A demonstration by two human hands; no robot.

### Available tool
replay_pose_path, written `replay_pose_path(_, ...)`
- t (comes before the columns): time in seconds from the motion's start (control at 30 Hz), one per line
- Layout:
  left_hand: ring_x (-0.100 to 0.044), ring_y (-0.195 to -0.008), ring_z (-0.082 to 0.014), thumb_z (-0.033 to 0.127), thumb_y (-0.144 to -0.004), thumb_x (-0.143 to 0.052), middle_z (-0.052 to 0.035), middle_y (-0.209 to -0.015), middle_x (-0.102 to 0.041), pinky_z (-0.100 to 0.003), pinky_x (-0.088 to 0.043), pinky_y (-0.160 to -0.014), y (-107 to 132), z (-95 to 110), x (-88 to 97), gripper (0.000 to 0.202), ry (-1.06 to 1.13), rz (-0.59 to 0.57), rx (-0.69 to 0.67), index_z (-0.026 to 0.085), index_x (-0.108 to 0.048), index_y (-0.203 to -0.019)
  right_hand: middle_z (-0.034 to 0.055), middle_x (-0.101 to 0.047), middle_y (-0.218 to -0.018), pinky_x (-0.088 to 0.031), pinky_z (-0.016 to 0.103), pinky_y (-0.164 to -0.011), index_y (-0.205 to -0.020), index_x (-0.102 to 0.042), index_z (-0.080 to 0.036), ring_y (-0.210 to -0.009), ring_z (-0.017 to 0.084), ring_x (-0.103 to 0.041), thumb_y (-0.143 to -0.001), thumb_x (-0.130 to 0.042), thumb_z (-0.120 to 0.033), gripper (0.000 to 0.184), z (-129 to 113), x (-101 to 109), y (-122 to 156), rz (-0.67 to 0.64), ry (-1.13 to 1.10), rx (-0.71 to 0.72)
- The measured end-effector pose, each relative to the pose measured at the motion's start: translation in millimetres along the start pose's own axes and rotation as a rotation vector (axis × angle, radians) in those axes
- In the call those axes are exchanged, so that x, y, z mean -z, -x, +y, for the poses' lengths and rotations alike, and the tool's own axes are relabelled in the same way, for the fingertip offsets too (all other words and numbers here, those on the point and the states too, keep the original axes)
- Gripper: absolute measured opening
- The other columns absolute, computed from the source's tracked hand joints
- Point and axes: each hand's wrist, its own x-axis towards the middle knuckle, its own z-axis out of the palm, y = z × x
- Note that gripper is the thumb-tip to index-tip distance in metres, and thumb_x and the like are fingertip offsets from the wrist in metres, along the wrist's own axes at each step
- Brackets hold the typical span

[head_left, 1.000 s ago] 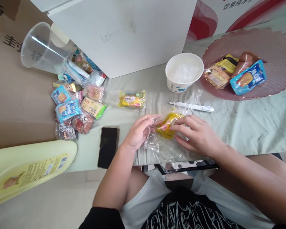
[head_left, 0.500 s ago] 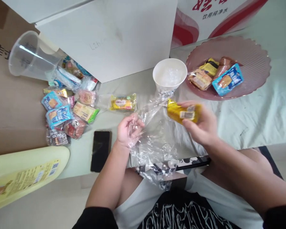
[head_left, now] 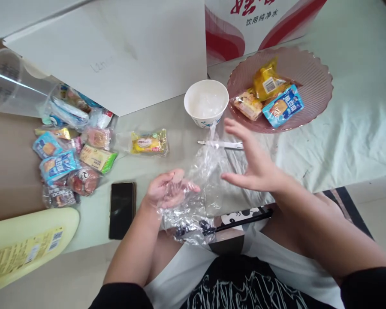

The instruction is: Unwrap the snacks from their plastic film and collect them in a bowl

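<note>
My left hand (head_left: 170, 189) has its fingers curled around a crumpled clear plastic bag (head_left: 209, 176), which trails over the table's front edge. Nothing is in my right hand (head_left: 252, 165); its thumb and fingers are spread apart above the bag's right side. Just beyond it lies a white-handled knife or cutter (head_left: 225, 144). A white paper bowl (head_left: 206, 103) stands behind the bag. To its right, a pink scalloped plate (head_left: 312, 81) bears a yellow snack packet (head_left: 266, 83), a blue packet (head_left: 283, 106) and a clear-wrapped snack (head_left: 248, 104).
Another yellow wrapped snack (head_left: 149, 142) lies left of the bowl. Farther left are a pile of packets (head_left: 59, 165), a clear plastic cup (head_left: 19, 83), a phone (head_left: 122, 210) and a pale yellow container (head_left: 32, 244). White boxes (head_left: 131, 51) line the back.
The yellow packet has gone from my right hand onto the pink plate. My right hand has opened. My left hand still holds the bag, and the view has shifted right.
</note>
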Motion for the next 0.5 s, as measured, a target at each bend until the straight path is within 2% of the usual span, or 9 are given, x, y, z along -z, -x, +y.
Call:
replay_pose_path(0.13, -0.043, -0.021, -0.0117, 0.052, -0.076, -0.07, -0.0229, -0.091, -0.079, -0.019, -0.005, -0.024, 6.3, -7.3, -1.9, 0.049, -0.046, -0.149, 0.231, 0.02, -0.036, -0.061, -0.0006, -0.072, -0.085, -0.05, 0.052, -0.109, -0.109, -0.068, -0.024, -0.082, 0.017, -0.071, -0.086, -0.072, -0.045, 0.032, -8.7, -18.2, -7.5, -0.171, -0.153, 0.023)
replay_pose_path(0.2, -0.044, -0.022, -0.0129, 0.055, -0.074, -0.072, -0.0212, -0.087, -0.079, -0.02, -0.005, -0.025, 7.3, -4.5, -0.6, 0.051, -0.085, -0.124, 0.202, 0.02, -0.036, -0.06, -0.0041, -0.07, -0.075, -0.049, 0.05, -0.111, -0.097, -0.068, -0.023, -0.069, 0.012, -0.068, -0.089, -0.07, -0.041, 0.019, -11.4, -24.2, -9.7, -0.241, -0.258, 0.033)
replay_pose_path(0.23, -0.042, -0.022, -0.0115, 0.056, -0.073, -0.071, -0.0182, -0.083, -0.079, -0.02, -0.005, -0.026, 7.6, -1.3, 1.0, 0.05, -0.093, -0.054, 0.117, 0.02, -0.038, -0.061, -0.0051, -0.069, -0.071, -0.053, 0.047, -0.107, -0.09, -0.066, -0.023, -0.064, 0.011, -0.066, -0.09, -0.069, -0.039, 0.016, -12.3, -26.6, -10.1, -0.245, -0.311, 0.008)
replay_pose_path(0.3, -0.036, -0.024, -0.007, 0.057, -0.077, -0.068, -0.0097, -0.078, -0.078, -0.02, -0.011, -0.027, 8.2, 7.2, 5.7, 0.043, -0.081, 0.186, -0.151, 0.021, -0.046, -0.066, -0.0055, -0.064, -0.064, -0.062, 0.037, -0.081, -0.08, -0.062, -0.022, -0.055, 0.01, -0.062, -0.091, -0.067, -0.04, 0.022, -13.7, -30.5, -10.2, -0.21, -0.417, -0.127)
replay_pose_path(0.37, -0.032, -0.029, -0.0039, 0.052, -0.083, -0.062, -0.003, -0.076, -0.075, -0.02, -0.019, -0.03, 9.4, 15.3, 10.4, 0.032, -0.067, 0.429, -0.417, 0.022, -0.054, -0.075, -0.0066, -0.057, -0.055, -0.056, 0.027, -0.052, -0.076, -0.06, -0.022, -0.045, 0.009, -0.056, -0.09, -0.069, -0.046, 0.029, -14.3, -33.2, -10.4, -0.141, -0.505, -0.314)
replay_pose_path(0.4, -0.031, -0.032, -0.0033, 0.049, -0.085, -0.06, -0.0015, -0.077, -0.074, -0.02, -0.023, -0.032, 10.2, 18.3, 12.1, 0.027, -0.076, 0.507, -0.5, 0.023, -0.058, -0.078, -0.0083, -0.052, -0.05, -0.052, 0.026, -0.046, -0.075, -0.059, -0.022, -0.039, 0.008, -0.05, -0.089, -0.069, -0.048, 0.031, -14.2, -34.1, -11.0, -0.104, -0.547, -0.399)
replay_pose_path(0.43, -0.031, -0.034, -0.003, 0.045, -0.085, -0.059, -0.0011, -0.079, -0.073, -0.021, -0.025, -0.033, 11.0, 20.3, 13.1, 0.023, -0.093, 0.555, -0.552, 0.023, -0.06, -0.081, -0.0103, -0.046, -0.045, -0.05, 0.026, -0.044, -0.075, -0.059, -0.022, -0.035, 0.007, -0.043, -0.088, -0.07, -0.05, 0.033, -13.9, -34.8, -11.9, -0.069, -0.59, -0.471)
replay_pose_path(0.5, -0.039, -0.04, -0.0041, 0.043, -0.082, -0.063, -0.0028, -0.089, -0.075, -0.021, -0.028, -0.036, 12.2, 21.5, 12.2, 0.02, -0.129, 0.564, -0.575, 0.023, -0.064, -0.086, -0.0127, -0.036, -0.041, -0.047, 0.026, -0.041, -0.076, -0.059, -0.023, -0.031, 0.006, -0.032, -0.087, -0.071, -0.051, 0.032, -11.8, -35.4, -14.3, 0.014, -0.683, -0.572)
